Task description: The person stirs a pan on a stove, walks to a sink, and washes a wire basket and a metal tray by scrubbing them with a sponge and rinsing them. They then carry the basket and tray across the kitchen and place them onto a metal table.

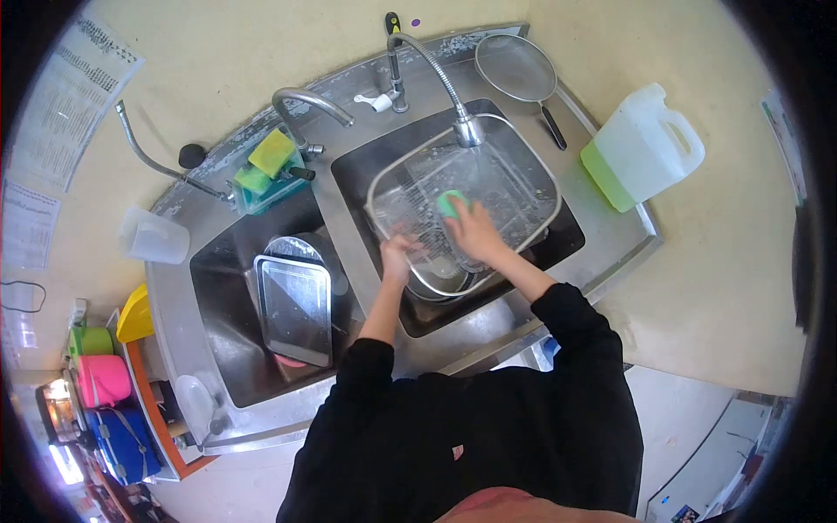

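Note:
A large clear rectangular tub (527, 166) rests over the right sink basin, tilted, with water from the spray faucet (468, 131) falling into it. My right hand (475, 234) presses a green sponge (451, 204) against the inside of the tub, fingers closed round it. At the tub's lower left rim is my left hand (399, 254), its fingers blurred around the edge. A metal bowl or pot shows through the tub's lower part; its shape is hard to make out.
The left basin holds a rectangular tray (296, 309) on round lids. Behind stand a sponge holder (261, 202) and a second faucet (305, 96). A strainer (516, 70) and a jug of green liquid (641, 148) lie right; a plastic container (155, 236) is far left.

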`<control>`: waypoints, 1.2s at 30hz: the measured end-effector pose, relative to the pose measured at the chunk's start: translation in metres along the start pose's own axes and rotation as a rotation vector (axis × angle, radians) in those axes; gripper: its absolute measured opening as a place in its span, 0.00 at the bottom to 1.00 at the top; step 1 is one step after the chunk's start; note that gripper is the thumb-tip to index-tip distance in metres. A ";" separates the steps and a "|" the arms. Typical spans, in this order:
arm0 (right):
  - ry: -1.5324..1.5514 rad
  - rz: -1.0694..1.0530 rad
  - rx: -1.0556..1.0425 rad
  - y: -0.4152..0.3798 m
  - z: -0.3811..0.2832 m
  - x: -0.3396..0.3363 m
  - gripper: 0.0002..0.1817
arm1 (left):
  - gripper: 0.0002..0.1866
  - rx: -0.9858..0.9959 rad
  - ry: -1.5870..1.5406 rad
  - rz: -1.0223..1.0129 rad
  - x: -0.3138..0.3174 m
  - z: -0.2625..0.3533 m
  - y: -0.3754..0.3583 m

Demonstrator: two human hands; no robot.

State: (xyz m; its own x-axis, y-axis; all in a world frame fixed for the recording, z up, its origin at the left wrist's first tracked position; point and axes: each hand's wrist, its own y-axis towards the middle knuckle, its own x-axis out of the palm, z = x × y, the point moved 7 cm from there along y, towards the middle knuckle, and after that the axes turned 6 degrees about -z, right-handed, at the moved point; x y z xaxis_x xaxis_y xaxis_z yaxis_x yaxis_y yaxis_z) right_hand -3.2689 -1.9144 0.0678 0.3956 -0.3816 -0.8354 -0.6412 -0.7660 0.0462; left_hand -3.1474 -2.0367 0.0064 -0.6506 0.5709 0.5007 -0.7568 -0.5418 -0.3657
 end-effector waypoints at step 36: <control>0.296 -0.162 0.266 0.029 -0.001 0.028 0.22 | 0.36 -0.208 -0.089 -0.171 0.065 -0.022 0.031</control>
State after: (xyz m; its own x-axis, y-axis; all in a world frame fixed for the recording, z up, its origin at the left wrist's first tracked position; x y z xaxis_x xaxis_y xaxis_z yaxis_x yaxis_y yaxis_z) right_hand -3.2760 -1.9476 0.0463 0.6524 -0.4289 -0.6249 -0.6869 -0.6830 -0.2484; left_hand -3.2147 -2.0028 0.0099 -0.5114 0.5815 0.6327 -0.8577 -0.2992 -0.4182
